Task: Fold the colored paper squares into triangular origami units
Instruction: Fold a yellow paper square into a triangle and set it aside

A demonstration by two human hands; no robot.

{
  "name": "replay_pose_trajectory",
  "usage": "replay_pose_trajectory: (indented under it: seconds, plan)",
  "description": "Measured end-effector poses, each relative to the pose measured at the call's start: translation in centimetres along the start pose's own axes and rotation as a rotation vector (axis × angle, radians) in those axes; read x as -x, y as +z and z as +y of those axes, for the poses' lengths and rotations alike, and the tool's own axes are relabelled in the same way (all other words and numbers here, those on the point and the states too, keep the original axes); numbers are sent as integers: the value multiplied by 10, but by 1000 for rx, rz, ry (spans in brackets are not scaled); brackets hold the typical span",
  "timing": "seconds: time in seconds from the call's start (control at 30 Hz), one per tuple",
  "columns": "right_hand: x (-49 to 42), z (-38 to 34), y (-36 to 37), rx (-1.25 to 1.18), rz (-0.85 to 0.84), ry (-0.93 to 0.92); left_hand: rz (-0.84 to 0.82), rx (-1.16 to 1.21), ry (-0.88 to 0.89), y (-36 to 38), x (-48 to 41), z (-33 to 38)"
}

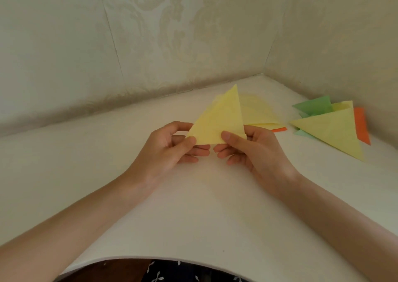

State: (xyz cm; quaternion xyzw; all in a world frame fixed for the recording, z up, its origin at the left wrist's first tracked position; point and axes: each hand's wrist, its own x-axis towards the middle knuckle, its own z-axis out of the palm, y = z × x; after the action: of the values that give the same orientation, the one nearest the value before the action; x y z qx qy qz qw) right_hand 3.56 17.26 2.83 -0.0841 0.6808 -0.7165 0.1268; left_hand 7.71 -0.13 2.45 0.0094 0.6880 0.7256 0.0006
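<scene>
Two hands, left hand (170, 150), right hand (254, 152), fingers pinching yellow paper triangle (217, 120) (flat, sharp-cornered), white tabletop (204, 213).

Bare forearms (90, 213), dark garment (183, 273) printed with small white flowers

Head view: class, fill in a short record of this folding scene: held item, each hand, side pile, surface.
held item: yellow paper triangle, point upward
left hand: pinches its lower left corner
right hand: pinches its lower right corner
side pile: yellow, green and orange folded pieces, to the right
surface: white table
</scene>
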Motion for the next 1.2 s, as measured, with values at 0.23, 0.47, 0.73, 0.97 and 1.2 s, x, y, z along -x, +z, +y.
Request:
replay_pose_trajectory:
  seconds: [0.23,0.47,0.73,0.97,1.2]
  plan:
    - [1,-3,-3,-50,-114,63,-113,189,-3,-12,0,0]
    - [7,-5,-2,-20,-239,62,-62,150,-24,-8,6,2]
    - [6,-12,-5,-130,-219,93,-17,137,-95,-6,4,0]
    - [7,-6,-6,102,-106,8,-20,74,-90,-5,5,0]
    - [6,-7,-9,43,-148,33,26,-3,-94,-6,5,2]
